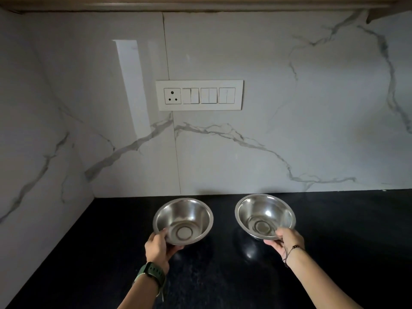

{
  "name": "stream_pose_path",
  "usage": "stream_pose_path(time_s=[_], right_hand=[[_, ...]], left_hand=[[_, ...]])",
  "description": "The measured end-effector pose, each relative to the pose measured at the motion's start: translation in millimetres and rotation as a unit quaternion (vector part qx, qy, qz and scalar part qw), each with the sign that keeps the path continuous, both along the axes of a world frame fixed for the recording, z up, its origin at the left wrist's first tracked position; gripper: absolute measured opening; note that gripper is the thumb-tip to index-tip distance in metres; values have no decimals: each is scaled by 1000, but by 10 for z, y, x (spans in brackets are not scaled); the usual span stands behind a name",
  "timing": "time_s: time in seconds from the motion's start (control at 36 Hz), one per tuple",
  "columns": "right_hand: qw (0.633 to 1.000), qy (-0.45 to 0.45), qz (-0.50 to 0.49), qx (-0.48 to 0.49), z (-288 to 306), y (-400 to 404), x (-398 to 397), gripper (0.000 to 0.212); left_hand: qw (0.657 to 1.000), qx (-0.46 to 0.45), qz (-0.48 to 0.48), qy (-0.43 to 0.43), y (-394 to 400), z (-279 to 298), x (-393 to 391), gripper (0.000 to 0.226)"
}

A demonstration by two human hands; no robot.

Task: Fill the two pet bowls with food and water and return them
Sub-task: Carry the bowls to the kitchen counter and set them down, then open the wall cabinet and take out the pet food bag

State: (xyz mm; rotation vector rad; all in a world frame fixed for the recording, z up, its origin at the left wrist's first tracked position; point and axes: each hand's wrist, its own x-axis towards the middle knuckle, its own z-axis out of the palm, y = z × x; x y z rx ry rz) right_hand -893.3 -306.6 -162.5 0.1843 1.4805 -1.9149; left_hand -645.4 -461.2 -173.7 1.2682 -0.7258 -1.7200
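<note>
The left hand, a green watch on its wrist, grips the near rim of the left bowl, fingers curled under and thumb over the edge. The right hand, with a dark thread bracelet, pinches the near rim of the right bowl likewise. Both steel bowls are empty, side by side over the black table. Behind stands a marble wall with a switch panel.
</note>
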Motion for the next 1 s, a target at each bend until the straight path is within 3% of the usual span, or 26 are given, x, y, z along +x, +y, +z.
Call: stream_pose_path(time_s=[0.31,0.5,0.69,0.81,0.89,1.0], right_hand=[[1000,1,9,-3,-33,114,23,39],[996,26,63,51,-26,197,24,29],[972,114,49,199,5,289,-39,42],[937,225,26,268,75,333,-62,45],[925,254,3,283,167,330,-55,46],[916,318,6,245,440,230,-6,24]], left_hand=[[998,-7,-28,-58,91,-94,86,25],[981,-18,-90,-169,99,-36,209,33],[899,-142,-75,-408,225,196,304,54],[866,-210,-61,-450,302,387,265,53],[840,-263,-75,-469,350,598,185,54],[804,-347,-93,-473,429,1001,66,51]])
